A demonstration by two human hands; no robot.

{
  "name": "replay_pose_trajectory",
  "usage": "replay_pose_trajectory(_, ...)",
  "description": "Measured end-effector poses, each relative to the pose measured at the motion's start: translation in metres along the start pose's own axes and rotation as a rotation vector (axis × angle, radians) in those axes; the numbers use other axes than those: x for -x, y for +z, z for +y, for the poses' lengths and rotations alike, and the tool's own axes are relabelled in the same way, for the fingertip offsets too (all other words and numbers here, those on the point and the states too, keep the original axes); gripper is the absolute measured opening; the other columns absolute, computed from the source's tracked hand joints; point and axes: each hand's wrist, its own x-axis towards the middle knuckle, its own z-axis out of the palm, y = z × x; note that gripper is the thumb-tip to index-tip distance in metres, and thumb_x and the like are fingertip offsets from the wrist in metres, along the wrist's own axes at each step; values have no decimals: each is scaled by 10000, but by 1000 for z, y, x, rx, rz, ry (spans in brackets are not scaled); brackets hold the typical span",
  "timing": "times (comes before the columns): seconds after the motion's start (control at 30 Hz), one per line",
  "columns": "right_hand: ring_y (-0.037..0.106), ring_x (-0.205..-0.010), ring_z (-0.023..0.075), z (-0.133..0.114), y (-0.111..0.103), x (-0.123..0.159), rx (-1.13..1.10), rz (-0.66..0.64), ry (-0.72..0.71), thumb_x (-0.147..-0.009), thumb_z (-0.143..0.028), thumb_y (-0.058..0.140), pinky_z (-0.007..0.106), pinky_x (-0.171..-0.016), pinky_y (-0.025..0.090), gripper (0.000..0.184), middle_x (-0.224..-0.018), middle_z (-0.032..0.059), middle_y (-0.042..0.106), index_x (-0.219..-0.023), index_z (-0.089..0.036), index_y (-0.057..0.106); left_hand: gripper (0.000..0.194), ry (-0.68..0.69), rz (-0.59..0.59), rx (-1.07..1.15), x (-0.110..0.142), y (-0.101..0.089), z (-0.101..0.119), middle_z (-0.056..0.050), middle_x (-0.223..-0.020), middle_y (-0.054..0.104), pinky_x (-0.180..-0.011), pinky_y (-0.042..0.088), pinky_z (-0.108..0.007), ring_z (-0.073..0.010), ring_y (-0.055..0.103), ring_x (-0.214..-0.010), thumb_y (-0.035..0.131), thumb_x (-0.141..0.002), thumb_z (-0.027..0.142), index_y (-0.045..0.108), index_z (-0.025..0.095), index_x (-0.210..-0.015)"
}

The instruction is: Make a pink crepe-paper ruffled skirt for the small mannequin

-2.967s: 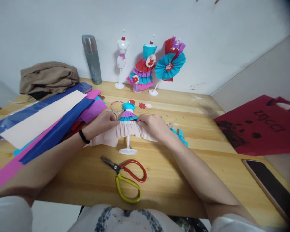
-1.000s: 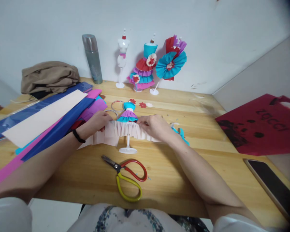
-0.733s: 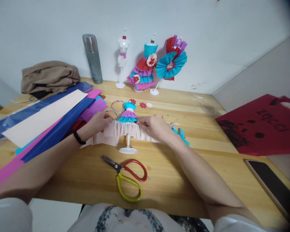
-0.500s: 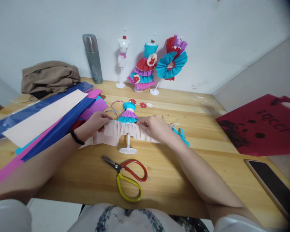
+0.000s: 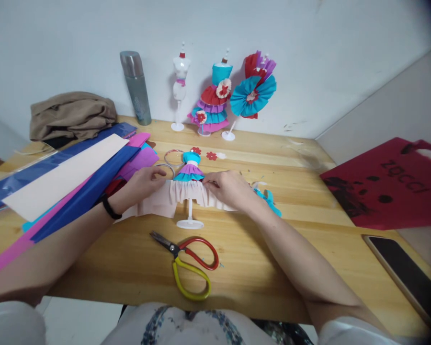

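Note:
A small white mannequin stand in the middle of the wooden table wears a teal top and purple and teal paper ruffles. A pleated strip of pale pink crepe paper wraps its waist. My left hand pinches the strip's top edge on the left of the figure. My right hand pinches the same edge on the right. Both hands are closed on the paper.
Scissors with red and yellow handles lie near the front edge. Long paper sheets cover the left. Three dress stands, a steel flask and a brown cloth stand by the wall. A red bag and phone lie right.
My left hand has slid a little leftward along the pink strip, drawing it out. My right hand has stayed at the figure's waist.

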Motion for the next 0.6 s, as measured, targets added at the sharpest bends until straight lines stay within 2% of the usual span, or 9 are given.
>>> replay_pose_trajectory(0.07, 685, -791, 211, 0, 0, 0, 2, -1, -2, -863, -176, 475, 267, -588, 306, 313, -921, 48, 767, -996, -247, 749, 322, 103, 99, -141, 2, 4, -2, -75, -852, 660, -733, 489, -332, -212, 615, -809, 551, -809, 249, 664, 134, -1088)
replay_pose_trajectory(0.13, 686, -796, 213, 1, 1, 0, 5, 3, -3, -860, -176, 475, 267, -586, 304, 312, -924, 46, 767, -988, -249, 750, 282, 227, 143, -184, 3, 8, -2, -103, -1031, 660, -889, 466, -372, -242, 585, -1006, 532, -821, 196, 676, 151, -1060)
replay_pose_trajectory(0.23, 687, -803, 215, 1, 1, -1, 3, 8, 1, -862, -183, 475, 267, -593, 312, 312, -929, 46, 767, -993, -252, 749, 287, 536, 181, -272, 3, 12, 0, -106, -1181, 616, -981, 441, -391, -238, 531, -1123, 460, -854, 109, 702, 170, -996)
replay_pose_trajectory(0.3, 687, -808, 215, 0, 1, -1, 9, 2, 8, -865, -185, 473, 267, -603, 322, 315, -936, 48, 767, -1007, -255, 747, 329, 688, 181, -328, 0, 14, 1, -112, -1272, 562, -1019, 423, -431, -252, 489, -1187, 433, -872, 88, 712, 187, -1015)
replay_pose_trajectory(0.4, 689, -817, 216, -1, -1, -1, 20, -10, 12, -869, -184, 471, 269, -611, 330, 317, -947, 50, 767, -1015, -257, 743, 329, 800, 153, -395, -3, 15, 4, -108, -1367, 492, -1060, 386, -480, -274, 414, -1276, 437, -891, 98, 716, 206, -1027)
replay_pose_trajectory(0.53, 695, -835, 225, -2, -2, 0, 31, -16, 10, -873, -180, 462, 276, -607, 324, 317, -952, 52, 768, -1001, -254, 742, 300, 879, 112, -398, 0, 15, 7, -86, -1445, 440, -1089, 362, -484, -274, 353, -1340, 453, -854, 58, 718, 190, -905)
replay_pose_trajectory(0.6, 695, -841, 229, -2, -2, 0, 37, -12, 3, -877, -191, 463, 279, -608, 325, 310, -958, 56, 767, -999, -251, 742, 308, 909, 100, -401, 3, 15, 8, -80, -1466, 423, -1100, 353, -484, -274, 324, -1364, 459, -829, 39, 711, 193, -916)
